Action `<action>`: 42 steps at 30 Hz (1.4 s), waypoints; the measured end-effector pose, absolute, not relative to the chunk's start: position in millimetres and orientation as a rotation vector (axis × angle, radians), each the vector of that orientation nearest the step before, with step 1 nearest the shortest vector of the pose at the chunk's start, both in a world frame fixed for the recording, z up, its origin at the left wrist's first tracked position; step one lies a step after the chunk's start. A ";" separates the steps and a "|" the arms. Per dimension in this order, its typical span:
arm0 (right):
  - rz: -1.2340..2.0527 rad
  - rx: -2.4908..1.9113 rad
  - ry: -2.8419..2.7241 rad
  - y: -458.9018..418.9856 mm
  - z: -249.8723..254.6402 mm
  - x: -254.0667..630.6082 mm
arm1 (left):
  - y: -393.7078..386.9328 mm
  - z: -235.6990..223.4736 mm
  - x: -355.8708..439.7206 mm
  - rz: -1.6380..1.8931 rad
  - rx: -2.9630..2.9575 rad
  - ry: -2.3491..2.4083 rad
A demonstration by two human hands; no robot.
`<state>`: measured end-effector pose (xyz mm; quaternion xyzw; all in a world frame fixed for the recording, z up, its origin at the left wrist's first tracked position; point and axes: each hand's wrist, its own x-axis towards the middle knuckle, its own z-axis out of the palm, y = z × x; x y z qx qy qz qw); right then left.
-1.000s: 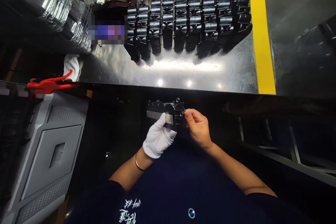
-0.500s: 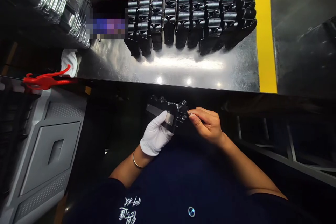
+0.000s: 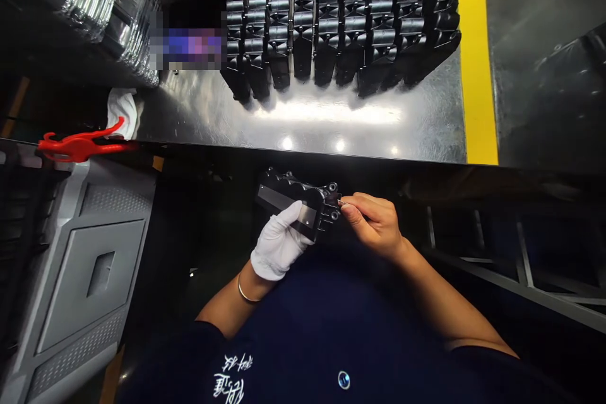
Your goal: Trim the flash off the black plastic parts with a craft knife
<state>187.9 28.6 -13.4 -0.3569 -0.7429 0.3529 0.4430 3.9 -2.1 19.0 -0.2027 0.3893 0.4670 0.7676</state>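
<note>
Black part (image 3: 288, 192) tilted further, black rows (image 3: 327, 22) beyond

A flat, bright yellow stripe (image 3: 479, 63) crosses the right part of a shiny, scratched metal tabletop (image 3: 189, 120). Near the tabletop's left end, a red plastic pronged tool (image 3: 78, 146) lies beside a crumpled white cloth (image 3: 120, 104), with a grey plastic container (image 3: 71, 287) below.

Dark navy top (image 3: 303, 322), short sleeves (image 3: 211, 334), white characters (image 3: 231, 385) on chest, small round shiny bluish emblem (image 3: 344, 380) beside them. Left hand (image 3: 277, 249): white fabric glove (image 3: 271, 259), thin silver-toned bangle (image 3: 243, 293) at wrist. Right hand (image 3: 374, 221): bare.
</note>
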 end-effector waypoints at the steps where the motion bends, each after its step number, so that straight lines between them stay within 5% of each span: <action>1: 0.884 -0.886 -1.852 29.1 -13.7 188.4 | -2.3 19.2 3.8 1.014 -0.428 0.861; 17: 0.820 -0.942 -1.757 34.4 -36.2 183.5 | -5.5 16.4 5.1 1.022 -0.143 0.972; 23: 0.827 -1.327 -1.476 40.6 -58.7 195.8 | -22.3 16.2 5.8 0.915 -0.025 0.847; 31: 0.889 -0.889 -1.691 20.3 -27.1 186.0 | -2.3 10.4 1.3 1.031 -0.322 0.970; 42: 0.790 -0.850 -1.814 25.8 -26.1 188.2 | -9.7 6.0 6.6 1.042 -0.326 0.931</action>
